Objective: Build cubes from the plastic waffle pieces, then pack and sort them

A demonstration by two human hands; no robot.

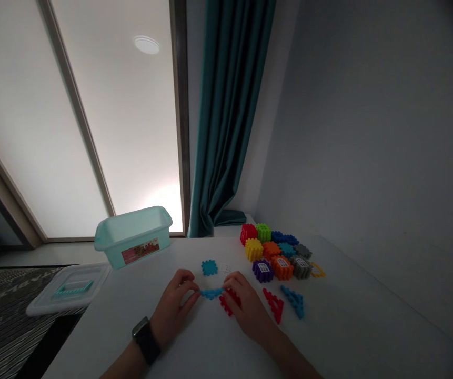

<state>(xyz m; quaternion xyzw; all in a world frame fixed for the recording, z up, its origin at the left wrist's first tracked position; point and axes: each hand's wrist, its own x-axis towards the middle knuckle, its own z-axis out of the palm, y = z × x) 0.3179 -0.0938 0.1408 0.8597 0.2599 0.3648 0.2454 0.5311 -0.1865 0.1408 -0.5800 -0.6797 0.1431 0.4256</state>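
Observation:
Between my two hands is a blue toothed building piece point(211, 293), seen at a slant. My left hand point(177, 302) pinches its left end, and a dark watch sits on that wrist. Its right end is in the fingertips of my right hand point(245, 308). A red toothed piece point(225, 305) lies under and beside my right fingers, partly hidden by them. Just beyond the hands, a flat blue square piece point(209, 267) rests on the table, with a small white window-like piece point(225, 268) to its right.
On the right stand several stacks of toothed pieces, among them yellow point(253, 249), purple point(263, 270) and orange point(282, 267). Nearer lie a red triangle point(274, 305) and a blue triangle point(294, 301). A mint tub point(133, 237) stands back left, its lid point(68, 288) at the table's left edge.

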